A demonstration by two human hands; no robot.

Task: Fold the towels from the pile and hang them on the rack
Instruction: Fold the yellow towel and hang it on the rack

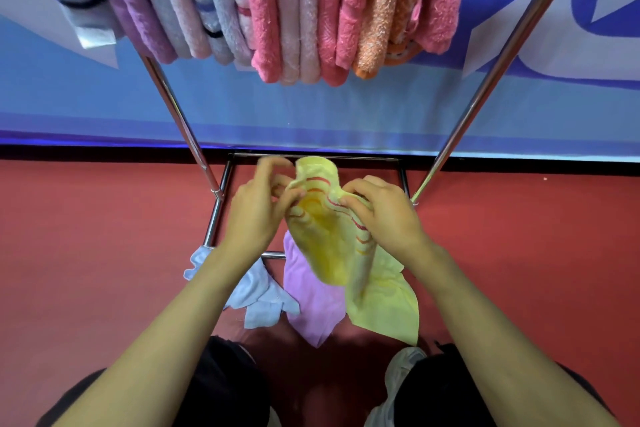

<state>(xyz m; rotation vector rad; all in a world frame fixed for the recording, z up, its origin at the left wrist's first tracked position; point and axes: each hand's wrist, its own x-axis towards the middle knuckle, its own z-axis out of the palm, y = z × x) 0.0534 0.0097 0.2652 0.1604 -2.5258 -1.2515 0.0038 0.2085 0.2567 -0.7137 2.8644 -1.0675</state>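
Folding step, seen from above. A pale yellow terry towel with red and orange wavy stripes (332, 246) is held in the air in front of the person, above the red floor (104, 236) and well below the loaded top of the chrome tube rack (502, 55); its lower part hangs loose and bunched. The left hand (256, 215) pinches the towel's upper edge at one side with curled fingers, somewhat blurred. The right hand (388, 218) pinches the same edge at the other side between thumb and fingertips. The two hands are near each other, with the cloth arching up between them. The step in hand appears to be finding the corners before the fold. To do it well, each hand should probably work along the hem to a true corner, then draw apart until the edge is taut and the stripes run straight. Only then should the corners be brought together, so that the fold comes out even and narrow enough to sit in line with the row of pink, orange and lilac folded towels (277, 10) on the rack. Keeping the hanging end raised would stop it catching on the smooth lilac towel (311, 298) and the crumpled light blue towel (259, 298), the pile lying by the rack's lower crossbar (273, 255).
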